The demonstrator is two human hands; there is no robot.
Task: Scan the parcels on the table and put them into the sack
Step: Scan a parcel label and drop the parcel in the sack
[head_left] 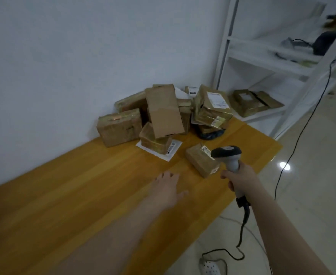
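The parcels (163, 110) are piled at the far end of the table (63, 195); one small parcel (201, 160) lies apart, near the right edge. The left hand (168, 188) reaches over the wide wood before the pile, fingers straight. The right hand (240, 178) grips the scanner (228, 155), just beside the small parcel.

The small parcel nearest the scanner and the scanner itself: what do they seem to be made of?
The small parcel: brown cardboard, probably taped over, since it shines faintly; white paper label. The barcode scanner: likely moulded plastic, dark matte head, smooth light grey handle.
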